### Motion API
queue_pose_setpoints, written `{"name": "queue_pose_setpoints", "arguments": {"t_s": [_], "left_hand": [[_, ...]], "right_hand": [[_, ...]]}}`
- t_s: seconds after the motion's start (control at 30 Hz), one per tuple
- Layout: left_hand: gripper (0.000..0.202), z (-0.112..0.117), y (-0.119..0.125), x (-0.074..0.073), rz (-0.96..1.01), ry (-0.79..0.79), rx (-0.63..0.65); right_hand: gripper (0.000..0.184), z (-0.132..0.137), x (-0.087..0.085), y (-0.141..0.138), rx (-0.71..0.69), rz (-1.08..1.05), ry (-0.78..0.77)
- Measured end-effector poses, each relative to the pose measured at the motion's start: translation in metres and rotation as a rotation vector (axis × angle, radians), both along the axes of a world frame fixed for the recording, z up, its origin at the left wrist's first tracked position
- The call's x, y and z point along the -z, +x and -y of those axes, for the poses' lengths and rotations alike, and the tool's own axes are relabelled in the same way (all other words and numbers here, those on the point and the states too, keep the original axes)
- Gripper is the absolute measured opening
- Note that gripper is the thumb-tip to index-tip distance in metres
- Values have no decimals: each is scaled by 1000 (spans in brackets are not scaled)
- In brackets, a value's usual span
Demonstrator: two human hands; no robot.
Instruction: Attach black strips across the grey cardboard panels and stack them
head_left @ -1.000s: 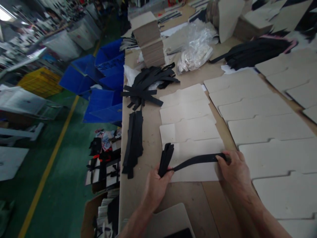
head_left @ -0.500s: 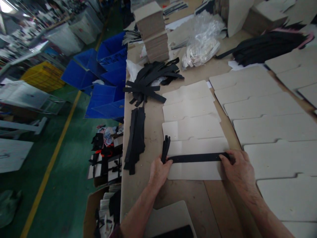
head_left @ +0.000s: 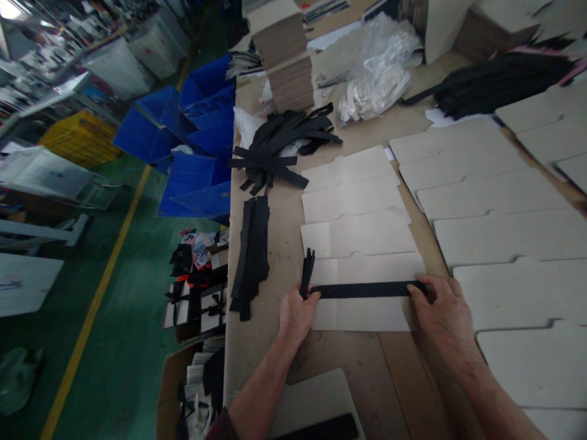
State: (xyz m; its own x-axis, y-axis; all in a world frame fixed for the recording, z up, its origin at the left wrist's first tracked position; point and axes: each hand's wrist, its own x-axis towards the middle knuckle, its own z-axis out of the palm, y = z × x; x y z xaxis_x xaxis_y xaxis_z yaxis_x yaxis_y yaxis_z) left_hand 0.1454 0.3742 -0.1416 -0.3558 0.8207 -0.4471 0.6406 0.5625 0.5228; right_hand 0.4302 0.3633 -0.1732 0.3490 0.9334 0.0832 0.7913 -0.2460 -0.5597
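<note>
A black strip (head_left: 362,289) is stretched level across the nearest of several overlapping pale boards (head_left: 367,316). My left hand (head_left: 297,310) pinches its left end and also grips a small bunch of black strips (head_left: 307,272) that points up between the fingers. At the other end, my right hand (head_left: 441,308) is closed on the strip, thumb on top at the board's right edge. Whether the strip touches the board along its whole length I cannot tell. A loose stack of black strips (head_left: 251,256) lies left of my left hand.
A heap of black strips (head_left: 284,143) and a clear plastic bag (head_left: 373,79) lie farther back beside a tall stack of boards (head_left: 287,73). Rows of overlapping boards (head_left: 509,238) cover the right side. Blue bins (head_left: 197,183) stand past the table's left edge.
Almost nothing differs. Both hands keep hold of the strip at the same place on the board; the view has shifted very slightly.
</note>
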Motion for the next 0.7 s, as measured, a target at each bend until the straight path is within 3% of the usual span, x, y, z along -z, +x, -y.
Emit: {"name": "queue_pose_setpoints", "arguments": {"t_s": [0.23,0.37,0.5,0.7], "left_hand": [[24,5,8,-2,-134,90,7],[13,9,16,-4,-167,131,96],[15,7,21,-5,-145,123,182],[20,-4,21,-4,-119,55,151]], "right_hand": [[32,1,1,0,28,24,-38],[26,2,2,0,-105,39,-56],[24,2,-1,-1,-145,27,-121],[24,-4,-14,-2,-147,-59,-235]]}}
